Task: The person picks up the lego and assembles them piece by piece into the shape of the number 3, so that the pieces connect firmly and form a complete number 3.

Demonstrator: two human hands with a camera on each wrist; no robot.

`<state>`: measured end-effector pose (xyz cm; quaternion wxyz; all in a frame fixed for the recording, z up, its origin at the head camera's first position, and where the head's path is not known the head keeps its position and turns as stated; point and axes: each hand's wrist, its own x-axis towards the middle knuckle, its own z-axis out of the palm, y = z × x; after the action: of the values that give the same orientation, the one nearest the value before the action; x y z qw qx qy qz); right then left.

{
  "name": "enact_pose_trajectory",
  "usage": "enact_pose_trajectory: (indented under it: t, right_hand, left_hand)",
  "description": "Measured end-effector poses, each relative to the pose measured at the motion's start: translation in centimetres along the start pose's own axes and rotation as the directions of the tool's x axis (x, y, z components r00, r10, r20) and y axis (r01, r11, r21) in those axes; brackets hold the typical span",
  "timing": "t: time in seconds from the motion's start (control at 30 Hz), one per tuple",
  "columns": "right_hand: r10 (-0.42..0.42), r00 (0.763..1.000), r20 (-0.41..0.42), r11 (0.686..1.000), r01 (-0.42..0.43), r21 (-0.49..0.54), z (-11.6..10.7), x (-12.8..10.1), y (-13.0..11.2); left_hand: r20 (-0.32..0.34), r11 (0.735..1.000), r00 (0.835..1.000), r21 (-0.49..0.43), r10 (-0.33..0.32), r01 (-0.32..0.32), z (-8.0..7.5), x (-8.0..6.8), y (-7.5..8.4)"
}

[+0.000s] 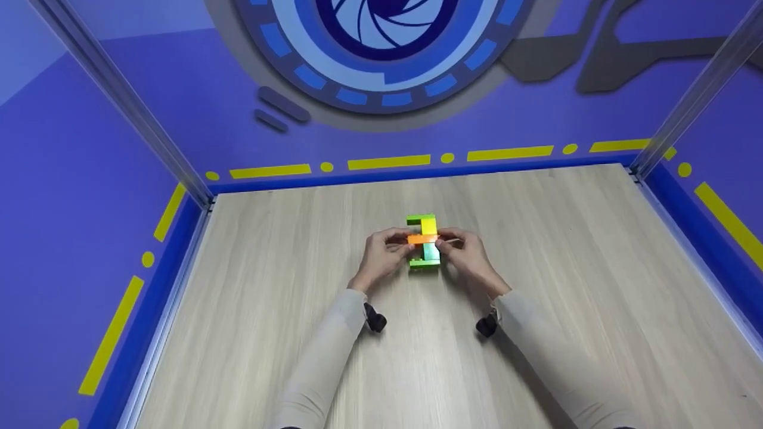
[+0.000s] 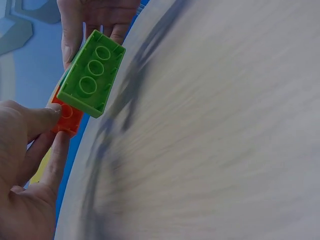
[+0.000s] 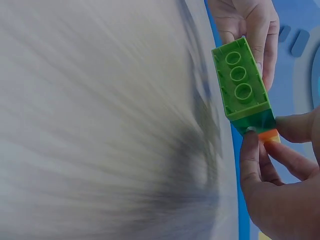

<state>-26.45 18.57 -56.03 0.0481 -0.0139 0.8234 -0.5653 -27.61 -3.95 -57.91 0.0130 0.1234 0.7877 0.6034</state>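
Several toy building bricks are joined in one piece over the middle of the table. An orange brick (image 1: pixel 419 239) crosses its middle, between a yellow brick (image 1: pixel 429 226) and a teal brick (image 1: pixel 431 251). A light green brick (image 1: pixel 422 218) caps the far end and a second green brick (image 1: pixel 422 264) the near end, its hollow underside facing both wrist cameras. My left hand (image 1: pixel 381 256) pinches the left end of the orange brick between thumb and fingers. From the right side, my right hand (image 1: pixel 470 256) grips the piece near the teal and orange bricks with thumb and fingertips.
The wood-grain table (image 1: pixel 262 322) spreads around both hands. A blue printed back wall (image 1: pixel 369 140) borders its far edge, with a side wall and metal posts at left and right. Each wrist carries a small black camera (image 1: pixel 375 319).
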Motion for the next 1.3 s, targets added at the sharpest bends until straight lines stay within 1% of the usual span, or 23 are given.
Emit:
enact_pose_trajectory:
  t: [0.07, 0.3, 0.4, 0.57, 0.8, 0.97, 1.1, 1.3]
  right_hand:
    - [0.003, 1.0, -0.002, 1.0, -0.003, -0.004, 0.0, 0.0, 0.1]
    - [0.064, 0.998, 0.012, 0.998, -0.064, 0.008, 0.2, 0.2, 0.6]
    - [0.066, 0.998, 0.011, 0.998, -0.066, -0.007, 0.3, 0.4, 0.9]
    - [0.06, 0.998, 0.018, 0.996, -0.059, -0.059, 0.3, 0.5, 1.1]
    - [0.074, 0.997, 0.03, 0.991, -0.07, -0.11, 0.5, 0.7, 1.4]
    - [0.092, 0.995, 0.035, 0.989, -0.087, -0.116, 0.6, 0.7, 1.3]
    - [0.084, 0.996, 0.038, 0.99, -0.08, -0.116, 0.5, 0.7, 1.3]
    - [0.081, 0.995, 0.053, 0.992, -0.075, -0.097, 0.4, 0.7, 1.5]
  left_hand:
    - [0.002, 1.0, 1.0, 0.001, -0.009, 0.009, 0.1, 0.0, -0.2]
    - [0.007, 0.998, 0.998, -0.017, -0.063, 0.063, 0.4, 0.1, -0.4]
    - [0.004, 0.997, 0.997, -0.015, -0.074, 0.074, 0.5, 0.0, -0.6]
    - [0.002, 0.998, 0.998, 0.002, -0.068, 0.068, 0.7, 0.0, -1.0]
    - [-0.004, 0.996, 0.996, 0.016, -0.091, 0.091, 0.8, -0.1, -1.4]
    - [-0.003, 0.995, 0.995, 0.007, -0.096, 0.096, 0.8, -0.1, -1.5]
    - [-0.002, 0.996, 0.996, 0.002, -0.089, 0.089, 0.9, -0.1, -1.5]
    - [0.004, 0.996, 0.997, 0.028, -0.08, 0.079, 0.8, -0.1, -1.3]
